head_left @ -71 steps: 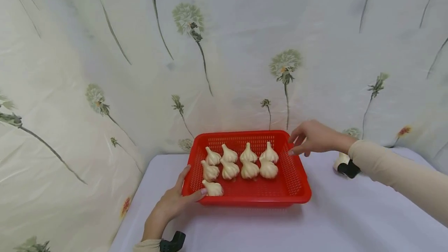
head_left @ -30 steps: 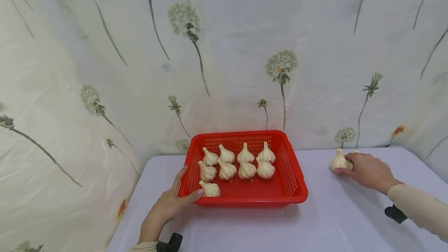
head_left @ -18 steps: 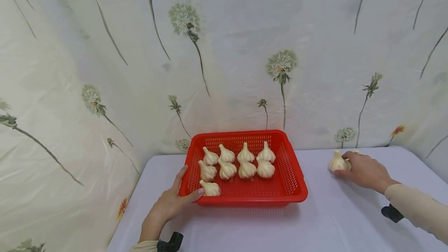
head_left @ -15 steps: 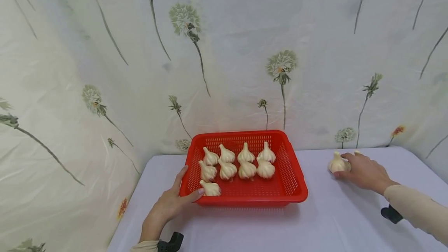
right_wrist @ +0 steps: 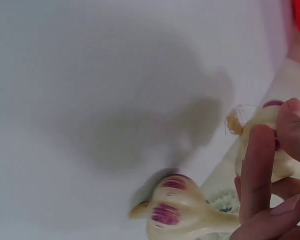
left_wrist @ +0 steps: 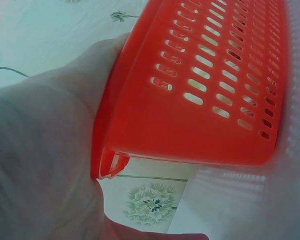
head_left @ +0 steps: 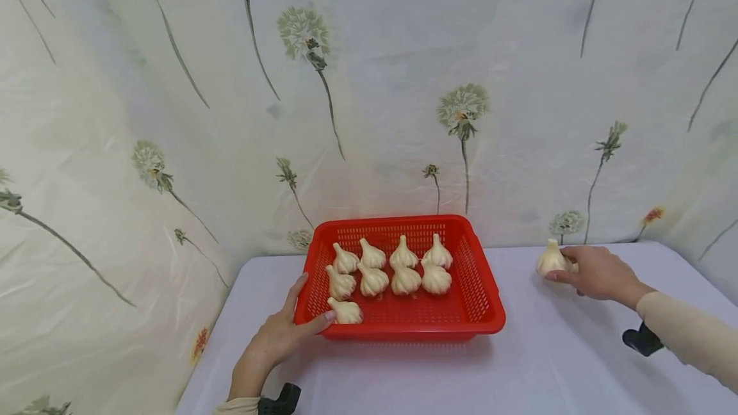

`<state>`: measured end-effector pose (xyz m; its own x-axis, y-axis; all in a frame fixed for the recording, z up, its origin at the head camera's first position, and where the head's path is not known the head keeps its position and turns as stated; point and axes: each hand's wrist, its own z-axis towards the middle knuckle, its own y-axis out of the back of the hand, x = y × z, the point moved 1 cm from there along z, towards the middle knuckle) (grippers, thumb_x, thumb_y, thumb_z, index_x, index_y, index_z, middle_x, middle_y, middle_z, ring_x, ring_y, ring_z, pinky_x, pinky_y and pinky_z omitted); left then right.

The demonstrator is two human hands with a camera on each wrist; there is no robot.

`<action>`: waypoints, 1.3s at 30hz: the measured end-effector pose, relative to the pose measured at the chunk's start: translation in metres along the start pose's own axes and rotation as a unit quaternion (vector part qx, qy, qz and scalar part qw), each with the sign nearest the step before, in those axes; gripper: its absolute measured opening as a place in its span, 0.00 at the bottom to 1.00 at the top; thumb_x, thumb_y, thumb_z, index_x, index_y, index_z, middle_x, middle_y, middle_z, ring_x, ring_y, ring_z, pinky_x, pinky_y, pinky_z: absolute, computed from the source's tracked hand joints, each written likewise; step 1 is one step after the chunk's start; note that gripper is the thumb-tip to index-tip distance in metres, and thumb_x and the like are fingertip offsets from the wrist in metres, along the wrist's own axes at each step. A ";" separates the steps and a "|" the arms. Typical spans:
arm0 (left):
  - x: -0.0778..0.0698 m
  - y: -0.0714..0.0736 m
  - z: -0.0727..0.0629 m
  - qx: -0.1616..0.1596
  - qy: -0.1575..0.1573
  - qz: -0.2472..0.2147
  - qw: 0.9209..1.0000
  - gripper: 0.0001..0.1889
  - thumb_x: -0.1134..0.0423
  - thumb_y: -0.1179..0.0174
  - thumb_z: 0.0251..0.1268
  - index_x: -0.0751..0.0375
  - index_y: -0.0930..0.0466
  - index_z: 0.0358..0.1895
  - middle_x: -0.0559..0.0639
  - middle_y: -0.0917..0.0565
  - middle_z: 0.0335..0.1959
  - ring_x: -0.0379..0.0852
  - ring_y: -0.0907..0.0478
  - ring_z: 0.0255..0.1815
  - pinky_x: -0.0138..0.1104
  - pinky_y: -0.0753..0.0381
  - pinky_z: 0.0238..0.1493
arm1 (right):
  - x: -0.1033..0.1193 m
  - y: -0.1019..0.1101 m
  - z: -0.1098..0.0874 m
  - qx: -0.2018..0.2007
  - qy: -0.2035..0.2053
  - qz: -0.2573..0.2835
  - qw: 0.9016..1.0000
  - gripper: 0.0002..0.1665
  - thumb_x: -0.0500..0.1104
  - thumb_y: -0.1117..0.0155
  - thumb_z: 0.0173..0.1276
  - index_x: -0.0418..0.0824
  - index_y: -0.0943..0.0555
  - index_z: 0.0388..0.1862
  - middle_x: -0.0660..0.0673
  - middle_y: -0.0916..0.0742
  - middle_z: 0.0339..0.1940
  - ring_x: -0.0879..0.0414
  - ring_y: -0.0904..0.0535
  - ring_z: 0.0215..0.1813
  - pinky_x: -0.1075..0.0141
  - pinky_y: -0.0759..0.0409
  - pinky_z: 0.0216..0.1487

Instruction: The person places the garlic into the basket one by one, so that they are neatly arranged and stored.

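A garlic bulb (head_left: 551,260) at the table's right is pinched between the thumb and fingers of my right hand (head_left: 602,274). In the right wrist view this garlic bulb (right_wrist: 266,116) is held root end outward, apart from the table. Below it a second garlic bulb (right_wrist: 182,207) lies on the cloth; my hand hides most of it in the head view. My left hand (head_left: 277,338) rests against the front left corner of a red plastic basket (head_left: 415,332), its thumb stretched along the front rim. Inside the basket stand several garlic bulbs (head_left: 405,278) in rows.
A pale cloth covers the table (head_left: 548,364). Behind and to the left hangs a curtain (head_left: 380,82) printed with dandelions. The basket's perforated side wall (left_wrist: 210,120) fills much of the left wrist view. Each wrist carries a black camera (head_left: 642,340).
My right hand has gone from the basket's right rim to the garlic on the right, taken hold of one bulb and raised it slightly, drawing it left. The left hand stays put.
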<state>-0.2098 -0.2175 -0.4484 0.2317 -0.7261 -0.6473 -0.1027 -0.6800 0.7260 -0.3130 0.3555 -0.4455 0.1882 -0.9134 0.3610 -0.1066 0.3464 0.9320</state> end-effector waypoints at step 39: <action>0.002 0.000 0.000 -0.004 -0.010 -0.001 1.000 0.57 0.22 0.36 0.55 0.34 0.51 0.86 0.67 0.21 0.70 0.65 0.18 0.57 0.61 0.14 0.51 | 0.135 0.021 0.024 0.012 0.097 0.119 0.988 0.41 0.49 0.26 0.72 0.27 0.27 0.74 0.23 0.19 0.66 0.59 0.16 0.26 0.62 0.18 0.28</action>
<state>-0.2090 -0.2196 -0.4496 0.2134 -0.7272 -0.6524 -0.0952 -0.6800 0.7270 -0.3132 0.2340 -0.3780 0.3375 -0.7485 0.5708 -0.1936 0.5382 0.8203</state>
